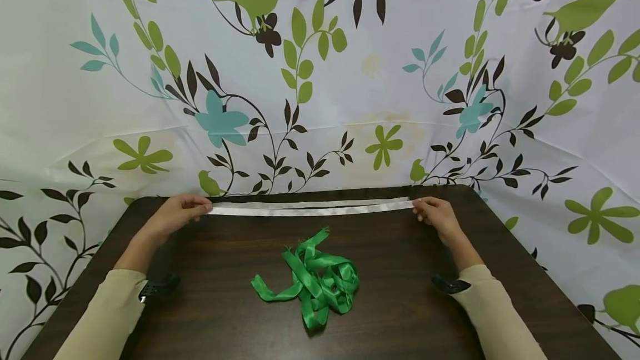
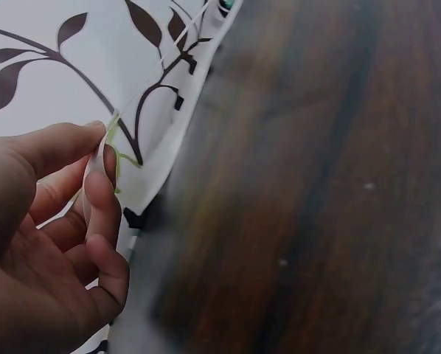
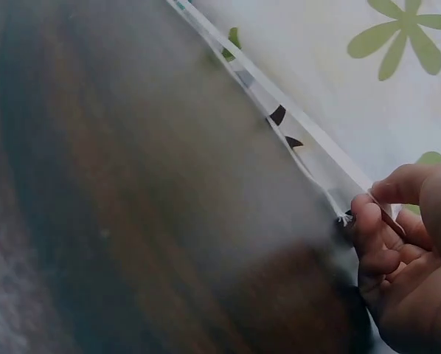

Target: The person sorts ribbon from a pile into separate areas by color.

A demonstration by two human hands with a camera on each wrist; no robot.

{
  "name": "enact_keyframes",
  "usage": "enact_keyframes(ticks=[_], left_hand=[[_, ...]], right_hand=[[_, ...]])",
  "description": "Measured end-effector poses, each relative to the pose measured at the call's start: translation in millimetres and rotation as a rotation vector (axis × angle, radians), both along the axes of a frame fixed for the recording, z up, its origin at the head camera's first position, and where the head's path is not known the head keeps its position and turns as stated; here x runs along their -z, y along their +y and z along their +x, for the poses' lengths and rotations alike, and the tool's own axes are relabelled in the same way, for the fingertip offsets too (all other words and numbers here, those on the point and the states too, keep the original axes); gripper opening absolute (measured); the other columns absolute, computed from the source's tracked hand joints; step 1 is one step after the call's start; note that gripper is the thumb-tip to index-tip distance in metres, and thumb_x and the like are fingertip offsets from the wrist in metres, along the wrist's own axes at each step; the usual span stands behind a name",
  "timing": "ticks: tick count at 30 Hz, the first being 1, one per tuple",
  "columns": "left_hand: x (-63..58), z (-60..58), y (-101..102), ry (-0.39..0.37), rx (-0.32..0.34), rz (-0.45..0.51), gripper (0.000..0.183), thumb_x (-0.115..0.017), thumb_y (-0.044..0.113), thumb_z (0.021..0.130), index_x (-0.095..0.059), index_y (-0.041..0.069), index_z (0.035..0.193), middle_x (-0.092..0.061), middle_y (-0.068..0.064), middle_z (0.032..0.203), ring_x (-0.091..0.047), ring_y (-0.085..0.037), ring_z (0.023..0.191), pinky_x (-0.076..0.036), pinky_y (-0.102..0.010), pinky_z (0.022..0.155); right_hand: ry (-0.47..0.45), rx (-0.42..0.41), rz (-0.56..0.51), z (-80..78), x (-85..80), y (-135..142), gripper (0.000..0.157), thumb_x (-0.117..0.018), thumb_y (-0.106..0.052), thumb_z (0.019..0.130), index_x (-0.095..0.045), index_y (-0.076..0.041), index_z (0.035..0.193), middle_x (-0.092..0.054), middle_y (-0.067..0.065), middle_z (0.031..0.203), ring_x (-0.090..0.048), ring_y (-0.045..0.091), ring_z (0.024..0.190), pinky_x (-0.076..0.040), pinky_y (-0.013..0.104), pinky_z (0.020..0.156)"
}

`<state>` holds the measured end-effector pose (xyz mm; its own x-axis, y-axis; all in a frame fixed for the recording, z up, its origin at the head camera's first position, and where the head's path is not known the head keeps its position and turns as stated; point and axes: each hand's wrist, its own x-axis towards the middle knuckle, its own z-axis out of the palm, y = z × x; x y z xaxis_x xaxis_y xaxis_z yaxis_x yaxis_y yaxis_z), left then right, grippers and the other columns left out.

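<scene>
A white ribbon (image 1: pixel 310 211) stretches sideways near the far edge of the table in the head view, with a second white strand (image 1: pixel 300 204) running just behind it. My left hand (image 1: pixel 177 215) pinches the ribbon's left end between thumb and fingers. At the right end, my right hand (image 1: pixel 440 218) pinches it too. The right wrist view shows the ribbon (image 3: pixel 316 133) running up and left from the fingertips, and a frayed end (image 3: pixel 344 219) beside them. Between the hands and nearer to me, a loose tangle of green satin ribbon (image 1: pixel 307 276) lies on the table.
The dark wood-grain table (image 1: pixel 225 315) has rounded far corners. Behind it hangs a white cloth (image 1: pixel 340 76) printed with leaves, birds and flowers, which also shows along both sides. Dark bands (image 1: pixel 159 286) sit at both wrists, over the beige sleeves (image 1: pixel 107 310).
</scene>
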<state>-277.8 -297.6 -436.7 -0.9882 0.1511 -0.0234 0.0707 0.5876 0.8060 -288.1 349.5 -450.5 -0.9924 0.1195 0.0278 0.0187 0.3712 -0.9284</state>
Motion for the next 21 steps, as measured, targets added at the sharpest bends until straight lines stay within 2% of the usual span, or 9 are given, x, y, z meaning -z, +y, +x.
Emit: enact_keyframes(ticks=[4,12,21], left_hand=[[4.8,-0.5,2.1,-0.009,0.003,-0.002,0.047,-0.060,0.047,0.087,-0.061,0.008,0.113,-0.055,-0.013,0.104,-0.052,-0.029,0.087,-0.042,-0.042,0.070],[14.1,-1.8,4.3,-0.004,-0.005,-0.028,0.046,-0.059,0.046,0.087,-0.061,0.009,0.114,-0.058,-0.011,0.104,-0.053,-0.027,0.087,-0.040,-0.039,0.072],[12.4,-0.4,10.8,0.001,-0.001,-0.044,0.045,-0.057,0.043,0.090,-0.059,0.006,0.116,-0.058,-0.013,0.105,-0.054,-0.026,0.086,-0.039,-0.039,0.073]], right_hand=[[0.009,0.004,0.047,-1.4,2.9,-2.4,0.034,-0.061,-0.029,0.091,-0.063,0.002,0.104,-0.063,0.016,0.085,-0.056,0.017,0.061,-0.043,0.028,0.050],[0.024,0.041,0.031,-2.7,5.4,-6.8,0.031,-0.062,-0.026,0.090,-0.064,0.002,0.102,-0.063,0.015,0.083,-0.056,0.018,0.060,-0.042,0.027,0.049],[0.010,0.067,0.046,-0.1,4.0,-6.4,0.031,-0.062,-0.027,0.090,-0.063,0.000,0.106,-0.065,0.014,0.085,-0.059,0.019,0.061,-0.043,0.026,0.049]])
